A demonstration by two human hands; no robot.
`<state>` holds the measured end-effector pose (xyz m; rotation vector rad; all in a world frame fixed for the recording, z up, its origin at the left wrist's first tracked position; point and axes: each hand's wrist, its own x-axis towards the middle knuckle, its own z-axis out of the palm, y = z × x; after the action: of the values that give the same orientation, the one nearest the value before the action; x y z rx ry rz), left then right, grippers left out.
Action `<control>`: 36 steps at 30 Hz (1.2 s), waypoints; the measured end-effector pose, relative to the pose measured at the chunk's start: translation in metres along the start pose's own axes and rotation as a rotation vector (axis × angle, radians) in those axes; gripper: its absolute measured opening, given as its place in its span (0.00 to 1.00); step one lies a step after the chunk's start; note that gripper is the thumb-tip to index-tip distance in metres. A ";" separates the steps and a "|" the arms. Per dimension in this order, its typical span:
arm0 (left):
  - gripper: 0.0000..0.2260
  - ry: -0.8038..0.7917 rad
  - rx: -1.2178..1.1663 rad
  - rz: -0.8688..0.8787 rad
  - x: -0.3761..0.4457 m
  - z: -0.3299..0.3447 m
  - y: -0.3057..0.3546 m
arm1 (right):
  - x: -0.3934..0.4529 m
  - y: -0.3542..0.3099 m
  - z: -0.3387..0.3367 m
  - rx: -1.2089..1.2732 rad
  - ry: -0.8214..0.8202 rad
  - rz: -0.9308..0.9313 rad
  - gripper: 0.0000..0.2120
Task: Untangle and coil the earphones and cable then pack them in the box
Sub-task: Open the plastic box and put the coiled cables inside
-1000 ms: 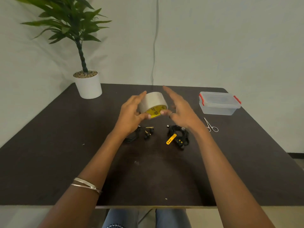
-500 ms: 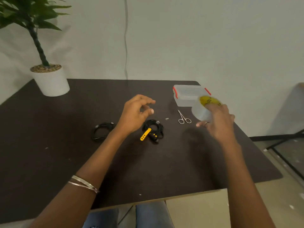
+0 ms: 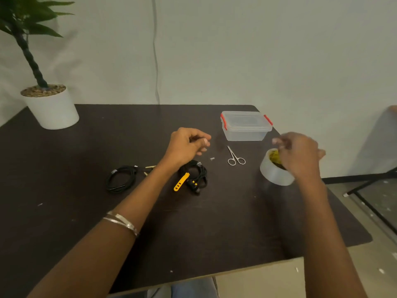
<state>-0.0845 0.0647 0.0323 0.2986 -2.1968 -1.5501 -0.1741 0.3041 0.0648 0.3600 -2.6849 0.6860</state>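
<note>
The table [image 3: 214, 222] is bare in front. Further back, the cable [image 3: 120, 178], earphones [image 3: 196, 176], scissors [image 3: 235, 157], tape [image 3: 274, 174] and box [image 3: 245, 126] stand in the way.

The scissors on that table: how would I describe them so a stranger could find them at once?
Start at the clear plastic box with red clips near the far right of the dark table. Just in front of it lie the scissors, flat, handles toward the person. They are small, thin and silvery, unlike the black cable bundles to their left and the tape roll to their right.
</note>
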 end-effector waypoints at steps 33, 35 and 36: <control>0.08 0.570 -0.307 -0.231 0.024 -0.129 -0.054 | 0.021 -0.171 0.132 0.889 -0.292 0.074 0.14; 0.08 0.569 -0.243 -0.251 0.017 -0.141 -0.069 | 0.012 -0.175 0.138 0.899 -0.317 0.051 0.10; 0.08 0.551 -0.220 -0.261 0.015 -0.145 -0.075 | 0.010 -0.174 0.143 0.902 -0.327 0.043 0.10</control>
<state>-0.0356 -0.0891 0.0065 0.8563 -1.5948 -1.5845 -0.1647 0.0831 0.0224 0.6717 -2.4901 1.9830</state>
